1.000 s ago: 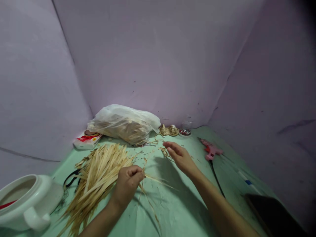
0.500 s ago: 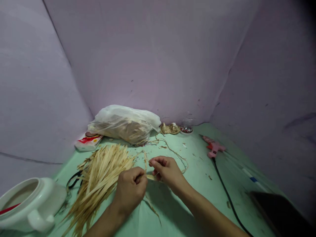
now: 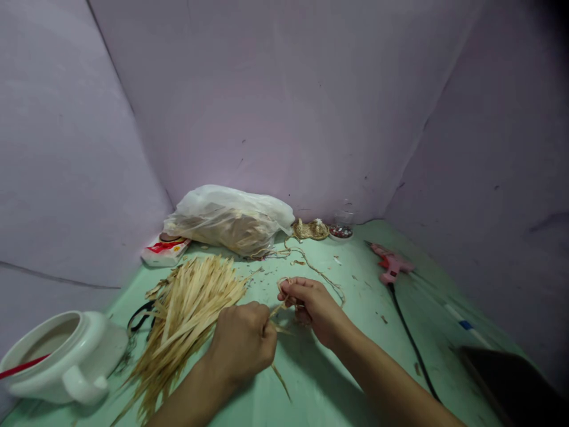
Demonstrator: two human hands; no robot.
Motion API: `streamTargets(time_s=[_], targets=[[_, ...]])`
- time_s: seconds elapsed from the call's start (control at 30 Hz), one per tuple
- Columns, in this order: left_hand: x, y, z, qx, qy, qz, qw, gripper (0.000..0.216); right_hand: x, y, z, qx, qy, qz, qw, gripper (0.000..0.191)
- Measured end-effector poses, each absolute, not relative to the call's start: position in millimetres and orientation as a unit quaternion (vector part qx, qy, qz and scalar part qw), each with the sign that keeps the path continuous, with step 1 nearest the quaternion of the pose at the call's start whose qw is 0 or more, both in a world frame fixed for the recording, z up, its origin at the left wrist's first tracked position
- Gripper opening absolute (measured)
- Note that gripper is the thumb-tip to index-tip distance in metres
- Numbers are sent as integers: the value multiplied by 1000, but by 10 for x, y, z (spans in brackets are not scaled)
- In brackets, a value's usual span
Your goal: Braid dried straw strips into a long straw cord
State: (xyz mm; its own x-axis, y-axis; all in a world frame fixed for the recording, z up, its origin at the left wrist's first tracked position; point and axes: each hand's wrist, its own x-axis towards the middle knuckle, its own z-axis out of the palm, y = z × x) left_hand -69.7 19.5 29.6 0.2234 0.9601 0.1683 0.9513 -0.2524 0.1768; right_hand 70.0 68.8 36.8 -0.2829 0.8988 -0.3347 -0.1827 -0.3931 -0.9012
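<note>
My left hand (image 3: 243, 342) is closed on a few dry straw strips (image 3: 279, 310) beside a large pile of straw strips (image 3: 184, 308) on the green table (image 3: 355, 332). My right hand (image 3: 311, 303) pinches the same strips and the end of a thin braided cord (image 3: 317, 271). The cord trails back toward a small coiled straw bundle (image 3: 310, 229) by the wall. One strip hangs down below my left hand.
A clear plastic bag (image 3: 229, 219) of straw lies at the back. A white pot (image 3: 62, 362) sits at the left, black scissors (image 3: 141, 318) beside the pile. A pink glue gun (image 3: 391, 264) with black cable lies on the right, a small bead jar (image 3: 341, 228) behind.
My right hand came back from the far side of the table to my left hand and took hold of the strips and cord. Both hands now work close together.
</note>
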Motion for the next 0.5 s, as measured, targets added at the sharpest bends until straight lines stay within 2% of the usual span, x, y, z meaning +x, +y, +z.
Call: streamTargets(time_s=[0.2, 0.5], targets=[[-735, 257, 290, 763, 636, 115, 32, 22, 815, 714, 365, -439, -442, 705, 339, 11], [-753, 260, 291, 765, 624, 149, 51, 24, 832, 648, 300, -438, -529, 703, 184, 7]])
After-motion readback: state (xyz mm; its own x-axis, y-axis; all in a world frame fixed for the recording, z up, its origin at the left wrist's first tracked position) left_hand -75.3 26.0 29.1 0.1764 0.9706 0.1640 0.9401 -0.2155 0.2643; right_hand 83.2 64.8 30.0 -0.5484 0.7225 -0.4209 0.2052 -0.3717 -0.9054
